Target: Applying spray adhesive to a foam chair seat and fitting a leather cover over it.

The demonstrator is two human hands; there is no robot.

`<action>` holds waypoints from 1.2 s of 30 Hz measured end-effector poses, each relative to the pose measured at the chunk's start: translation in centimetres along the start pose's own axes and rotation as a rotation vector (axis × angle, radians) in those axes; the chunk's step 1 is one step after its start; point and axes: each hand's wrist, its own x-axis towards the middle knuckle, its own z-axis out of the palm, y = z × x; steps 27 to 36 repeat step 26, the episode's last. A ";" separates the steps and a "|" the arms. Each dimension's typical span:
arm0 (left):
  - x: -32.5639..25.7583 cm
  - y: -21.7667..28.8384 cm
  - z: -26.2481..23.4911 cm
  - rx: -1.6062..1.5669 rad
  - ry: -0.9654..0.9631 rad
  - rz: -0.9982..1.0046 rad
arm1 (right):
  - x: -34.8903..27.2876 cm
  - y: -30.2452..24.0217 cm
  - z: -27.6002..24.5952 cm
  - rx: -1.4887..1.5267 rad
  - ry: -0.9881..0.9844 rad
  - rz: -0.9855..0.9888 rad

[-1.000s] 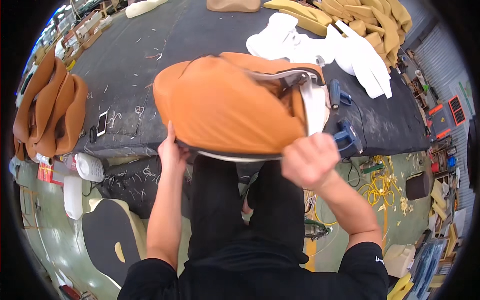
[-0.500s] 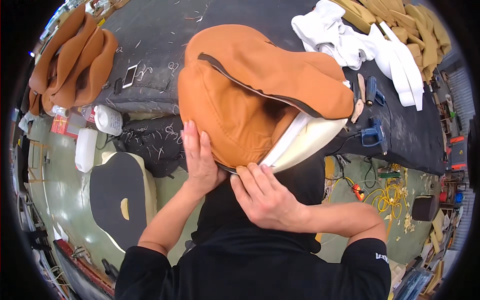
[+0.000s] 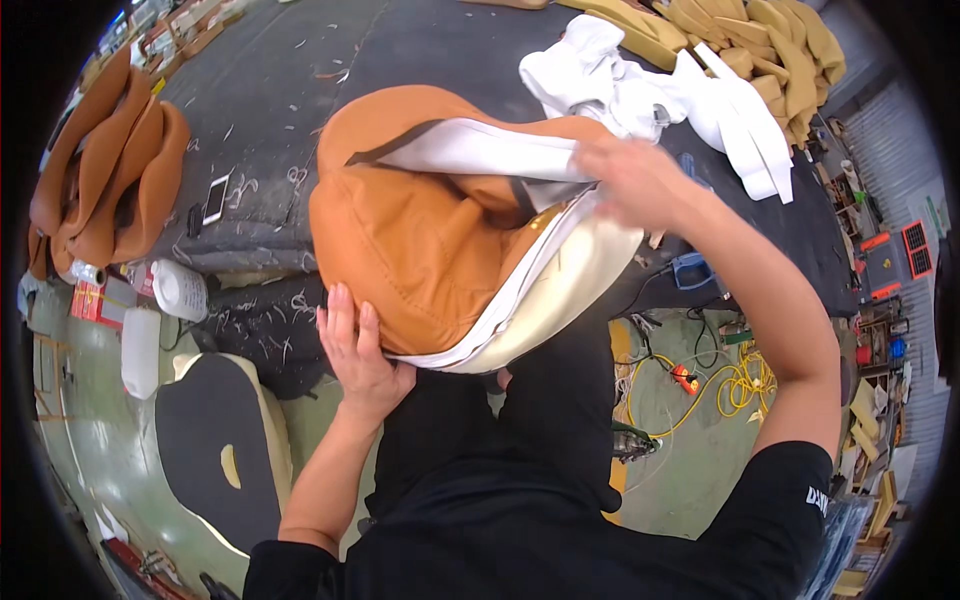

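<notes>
A brown leather-like cover (image 3: 420,240) sits partly over a cream foam cushion (image 3: 575,270) above my lap. The foam is bare along the near right side. The cover's upper flap is folded back, showing its white lining (image 3: 480,150) and a dark opening beneath. A white edge strip runs along the near rim. My left hand (image 3: 362,355) lies against the cover's near left side, fingers stretched out, thumb mostly hidden. At the flap's right end is my right hand (image 3: 640,185), its fingers smeared by motion, so its grip is unclear.
Behind is a black-covered table (image 3: 270,110) with a phone (image 3: 216,200), white fabric (image 3: 600,80), a blue heat gun (image 3: 692,270) and yellowish foam pieces (image 3: 750,40). Folded brown covers (image 3: 110,160) stand left. On the floor are a dark-topped foam cushion (image 3: 215,440) and a yellow cable (image 3: 745,385).
My right hand has left the near rim and moved to the far right of the cover. The flap now turns back, baring its white lining. My left hand stays at the near left side.
</notes>
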 end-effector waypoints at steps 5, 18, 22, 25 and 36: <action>-0.5 -1.1 -0.7 0.066 -0.001 0.007 | 2.9 3.6 -1.4 -0.182 0.125 0.649; -1.7 -3.0 -0.5 0.033 0.029 -0.019 | 1.1 4.4 3.3 0.851 0.252 0.203; -0.8 -4.4 -2.1 0.100 -0.025 -0.002 | -2.4 2.1 4.7 0.152 0.536 0.171; -1.2 -5.2 -2.8 0.180 -0.058 -0.021 | -3.5 2.5 4.1 0.481 0.281 0.149; -1.2 -5.1 -2.9 0.178 -0.102 -0.099 | -3.4 3.1 4.9 0.572 0.200 0.029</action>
